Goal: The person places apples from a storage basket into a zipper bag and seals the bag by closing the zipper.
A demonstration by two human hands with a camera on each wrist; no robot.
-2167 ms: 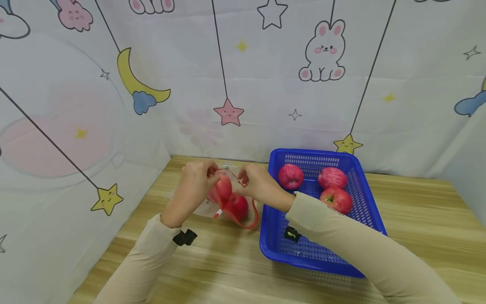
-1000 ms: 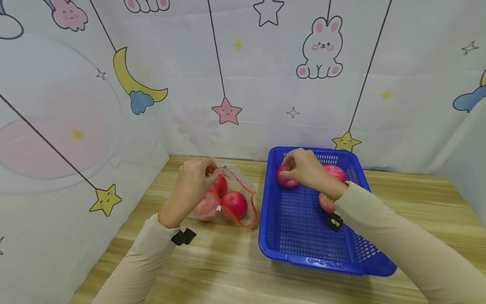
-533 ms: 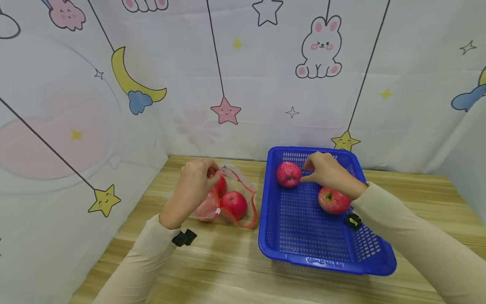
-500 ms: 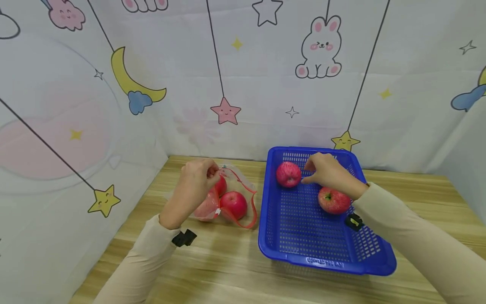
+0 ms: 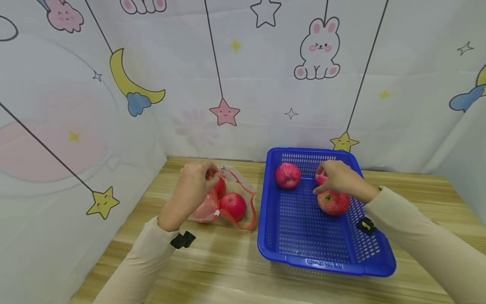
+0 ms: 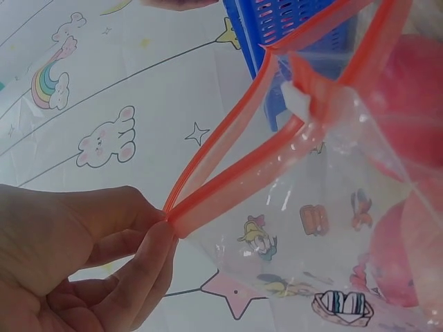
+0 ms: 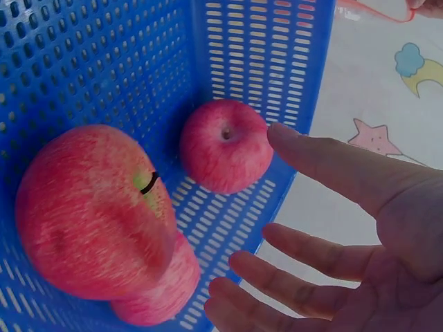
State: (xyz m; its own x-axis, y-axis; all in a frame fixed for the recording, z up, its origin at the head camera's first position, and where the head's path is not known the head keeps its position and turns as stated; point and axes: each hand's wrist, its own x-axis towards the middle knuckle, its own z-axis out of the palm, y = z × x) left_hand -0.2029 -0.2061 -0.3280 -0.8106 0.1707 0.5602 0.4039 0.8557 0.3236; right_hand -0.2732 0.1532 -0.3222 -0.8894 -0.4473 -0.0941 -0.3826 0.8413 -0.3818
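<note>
My left hand (image 5: 193, 183) pinches the corner of a clear zip bag (image 6: 277, 228) with a red zip strip and a white slider. The bag's mouth gapes, and red apples (image 5: 233, 206) lie inside it on the table. My right hand (image 5: 339, 179) reaches over the blue plastic basket (image 5: 311, 258), its fingers spread and holding nothing. Under and beside it are a striped red apple (image 5: 321, 177), partly hidden by the hand, and a red-yellow apple (image 5: 333, 202). Another apple (image 5: 287, 175) sits in the basket's back left corner.
A wooden table (image 5: 224, 270) carries the bag on the left and the basket on the right. White cloth (image 5: 254, 84) printed with cartoon rabbits and stars hangs behind and along the sides.
My right hand has let go of the bag's edge, moved over the basket's back left apple, then shifted right toward the other two. My left hand has stayed on the bag.
</note>
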